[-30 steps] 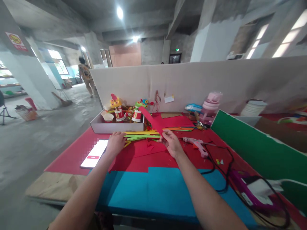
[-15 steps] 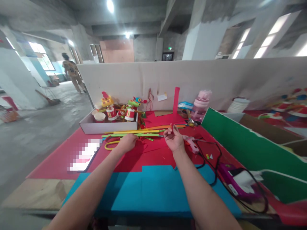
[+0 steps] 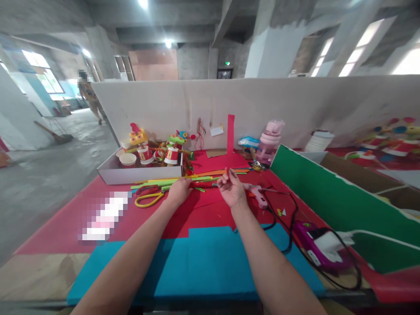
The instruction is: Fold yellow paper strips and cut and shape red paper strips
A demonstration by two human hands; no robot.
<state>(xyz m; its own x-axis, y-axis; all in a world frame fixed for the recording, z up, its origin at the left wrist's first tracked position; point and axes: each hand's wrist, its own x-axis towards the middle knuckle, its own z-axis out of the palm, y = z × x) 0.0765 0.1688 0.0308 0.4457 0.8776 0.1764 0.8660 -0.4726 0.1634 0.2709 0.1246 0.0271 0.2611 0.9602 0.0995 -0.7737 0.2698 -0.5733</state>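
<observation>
My right hand is raised over the middle of the table, fingers curled and pinching the lower end of a red paper strip that stands upright. My left hand lies low over the red tabletop with its fingers bent inward; its fingertips are hidden, so what they hold is not clear. Beside it are scissors with red and yellow handles. Yellow and green paper strips lie just beyond that hand. A pink glue gun rests right of my right hand.
A white box with paper-cup figures stands back left. A blurred-out phone lies at left. Blue board covers the front. At right are a purple power socket, black cables and a green-sided box. A pink bottle stands behind.
The view has shifted slightly. My left hand has moved a little forward and right, closer to my right hand. My right hand still holds the red strip upright.
</observation>
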